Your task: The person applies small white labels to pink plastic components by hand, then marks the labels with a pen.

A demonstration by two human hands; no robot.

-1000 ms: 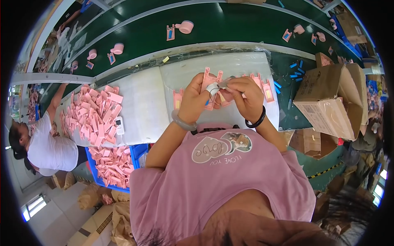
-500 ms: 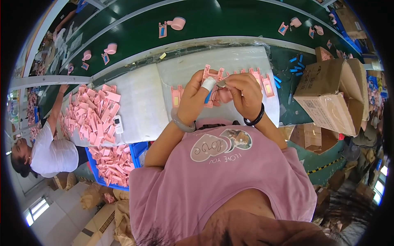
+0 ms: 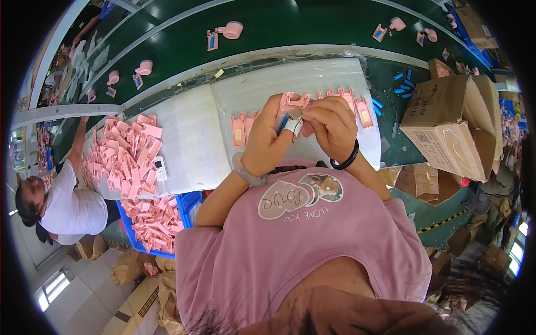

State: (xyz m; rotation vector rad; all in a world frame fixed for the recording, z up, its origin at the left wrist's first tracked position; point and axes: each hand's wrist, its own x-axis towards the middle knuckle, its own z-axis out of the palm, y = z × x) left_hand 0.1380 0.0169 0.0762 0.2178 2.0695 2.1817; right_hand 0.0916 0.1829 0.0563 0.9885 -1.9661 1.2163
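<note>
Left hand [image 3: 264, 139] first, in the head view: holds a pale pink plastic frame with two prongs [image 3: 295, 103], closed round one side of it, thumb tip wrapped in a white covering [image 3: 292, 127]. With the right hand [image 3: 336, 128], meets the frame from the other side, fingers bent, tips drawn nearly together; cannot tell about anything caught between them. Note a thin dark wire [image 3: 294, 133] over the white covering, a blue cylinder [image 3: 283, 123] partly hidden by the left hand, and a rounded pink plastic part [image 3: 306, 130] just below the right fingertips.

Best, as a judgement, to grip firmly by the frame's side without squeezing the prongs, to leave slack in the wire, and to work with the right fingertips close in, wrists low and steady.

Around the hands, find a white padded sheet [image 3: 192, 128] over the bench. Just left of the left hand, see upright-pronged pink frames [image 3: 239, 133]; just right of the right hand, a row of similar pink frames [image 3: 347, 99]; farther right, loose blue cylinders [image 3: 403, 88] and a large brown cardboard box [image 3: 432, 109]. Well left of the left hand, see a heap of pink plastic pieces [image 3: 125, 153], a small white device [image 3: 161, 168] beside it, and a blue plastic bin [image 3: 190, 202] below. Beyond both hands, find a dark green belt [image 3: 312, 25] with pink parts; far left, a co-worker in a white shirt [image 3: 81, 215].
</note>
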